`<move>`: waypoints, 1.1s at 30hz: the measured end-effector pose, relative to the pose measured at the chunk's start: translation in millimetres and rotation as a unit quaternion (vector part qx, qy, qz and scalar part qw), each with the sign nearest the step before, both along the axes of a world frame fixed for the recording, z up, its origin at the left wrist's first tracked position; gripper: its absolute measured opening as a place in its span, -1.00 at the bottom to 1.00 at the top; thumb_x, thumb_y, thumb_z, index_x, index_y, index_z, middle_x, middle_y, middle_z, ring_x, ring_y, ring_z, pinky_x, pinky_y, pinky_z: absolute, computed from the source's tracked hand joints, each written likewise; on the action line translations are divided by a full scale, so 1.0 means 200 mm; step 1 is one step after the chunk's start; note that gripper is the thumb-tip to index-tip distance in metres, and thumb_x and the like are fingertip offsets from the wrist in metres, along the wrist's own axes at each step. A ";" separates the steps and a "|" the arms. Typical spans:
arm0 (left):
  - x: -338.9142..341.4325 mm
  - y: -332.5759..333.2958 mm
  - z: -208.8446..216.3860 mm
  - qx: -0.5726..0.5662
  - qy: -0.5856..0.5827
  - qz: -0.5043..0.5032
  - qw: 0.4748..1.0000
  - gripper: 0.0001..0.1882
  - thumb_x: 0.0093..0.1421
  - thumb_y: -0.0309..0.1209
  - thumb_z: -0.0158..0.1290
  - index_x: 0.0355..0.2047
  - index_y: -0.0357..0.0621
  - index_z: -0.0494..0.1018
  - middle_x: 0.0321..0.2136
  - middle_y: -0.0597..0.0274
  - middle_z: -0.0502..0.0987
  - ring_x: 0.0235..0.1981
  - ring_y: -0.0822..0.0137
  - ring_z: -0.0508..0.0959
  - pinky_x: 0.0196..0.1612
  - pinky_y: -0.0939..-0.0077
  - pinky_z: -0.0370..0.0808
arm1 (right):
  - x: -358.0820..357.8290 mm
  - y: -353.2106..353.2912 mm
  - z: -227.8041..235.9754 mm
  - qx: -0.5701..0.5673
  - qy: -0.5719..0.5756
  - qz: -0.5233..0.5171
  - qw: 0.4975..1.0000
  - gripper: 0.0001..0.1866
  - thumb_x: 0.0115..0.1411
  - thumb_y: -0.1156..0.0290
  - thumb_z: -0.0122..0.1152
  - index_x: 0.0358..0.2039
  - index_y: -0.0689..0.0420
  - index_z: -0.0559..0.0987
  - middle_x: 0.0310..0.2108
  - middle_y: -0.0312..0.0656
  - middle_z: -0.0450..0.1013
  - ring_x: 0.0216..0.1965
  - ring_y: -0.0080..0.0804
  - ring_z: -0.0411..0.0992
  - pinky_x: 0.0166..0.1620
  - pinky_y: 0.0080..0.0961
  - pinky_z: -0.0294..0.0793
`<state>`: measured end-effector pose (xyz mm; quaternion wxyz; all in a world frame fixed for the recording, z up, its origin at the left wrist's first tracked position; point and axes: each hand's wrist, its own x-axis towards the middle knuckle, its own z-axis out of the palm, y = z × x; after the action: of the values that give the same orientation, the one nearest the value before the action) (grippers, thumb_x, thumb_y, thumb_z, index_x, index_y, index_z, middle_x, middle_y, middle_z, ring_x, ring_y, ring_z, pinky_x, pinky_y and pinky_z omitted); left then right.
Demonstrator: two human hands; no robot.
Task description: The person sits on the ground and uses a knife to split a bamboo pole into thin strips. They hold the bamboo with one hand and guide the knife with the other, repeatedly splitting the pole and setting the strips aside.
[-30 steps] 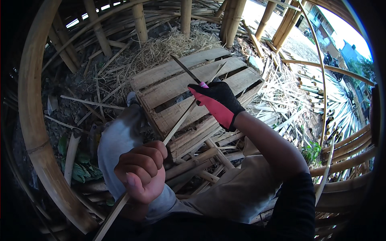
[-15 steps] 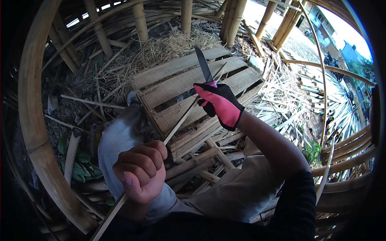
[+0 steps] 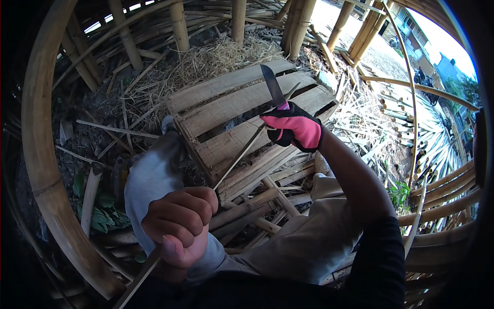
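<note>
My bare left hand (image 3: 180, 221) is closed in a fist around a thin bamboo strip (image 3: 241, 154), which slants from the lower left up toward my other hand. A pink and black glove covers my right hand (image 3: 294, 127), which grips a knife by its pink handle. The dark knife blade (image 3: 272, 84) points up and away over a slatted wooden crate (image 3: 221, 110). The strip's far part passes at the gloved fingers and shows again beyond them; whether the blade touches it I cannot tell.
Pale shavings (image 3: 226, 56) heap behind the crate. Bamboo posts (image 3: 238, 23) stand at the back, and a thick curved bamboo pole (image 3: 43, 154) arcs along the left. Bamboo pieces (image 3: 267, 224) lie between my knees. Many cut poles (image 3: 437, 134) are spread at the right.
My right hand with the knife has moved a little right and away along the strip. My left hand has shifted only slightly and still grips the strip.
</note>
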<state>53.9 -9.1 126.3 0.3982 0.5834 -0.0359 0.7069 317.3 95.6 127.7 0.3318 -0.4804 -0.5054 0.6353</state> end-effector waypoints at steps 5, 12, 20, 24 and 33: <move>0.01 -0.02 0.00 0.042 -0.009 0.005 0.999 -0.38 0.37 -0.24 -0.15 -0.85 -0.02 -0.04 -0.88 0.44 -0.04 -0.86 0.48 0.01 -0.72 0.53 0.02 | 0.06 0.02 0.04 0.047 -0.040 0.021 0.998 -0.82 0.22 0.30 0.29 -0.32 0.16 0.58 -0.54 -0.42 0.41 -0.52 -0.72 0.37 -0.46 -0.70 0.31; 0.01 -0.01 0.01 0.064 -0.006 0.003 0.998 -0.39 0.36 -0.27 -0.16 -0.86 -0.03 -0.04 -0.88 0.43 -0.04 -0.86 0.48 0.00 -0.72 0.52 0.03 | 0.12 0.04 0.05 0.068 -0.095 0.033 0.993 -0.75 0.21 0.23 0.29 -0.28 0.17 0.60 -0.52 -0.38 0.44 -0.50 -0.70 0.41 -0.44 -0.70 0.33; 0.03 0.01 0.02 0.076 -0.004 -0.007 0.997 -0.39 0.36 -0.28 -0.17 -0.86 -0.05 -0.04 -0.88 0.42 -0.03 -0.86 0.47 0.00 -0.72 0.52 0.03 | 0.15 0.04 0.07 0.080 -0.071 0.009 0.994 -0.70 0.22 0.16 0.28 -0.28 0.17 0.60 -0.53 -0.39 0.43 -0.51 -0.72 0.38 -0.46 -0.70 0.30; -0.01 -0.02 0.03 0.070 -0.022 0.006 0.997 -0.40 0.35 -0.28 -0.16 -0.86 -0.03 -0.02 -0.89 0.45 -0.02 -0.87 0.50 0.00 -0.74 0.55 0.02 | 0.20 0.07 0.04 0.081 -0.023 -0.063 0.994 -0.75 0.22 0.21 0.28 -0.29 0.13 0.56 -0.57 -0.41 0.38 -0.58 -0.70 0.34 -0.54 -0.68 0.24; -0.07 -0.02 0.06 0.079 -0.019 0.080 0.993 -0.45 0.32 -0.27 -0.15 -0.83 0.00 0.03 -0.88 0.49 0.02 -0.88 0.54 0.02 -0.77 0.60 -0.01 | 0.67 -0.07 0.05 0.111 0.085 -0.212 0.967 -0.76 0.29 0.20 0.17 -0.21 0.10 0.47 -0.65 -0.36 0.35 -0.68 -0.58 0.31 -0.61 -0.63 0.20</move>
<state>40.7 -12.7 139.1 0.2924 0.6004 -0.0525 0.7425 452.0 82.4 137.9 0.5520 -0.4811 -0.4295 0.5286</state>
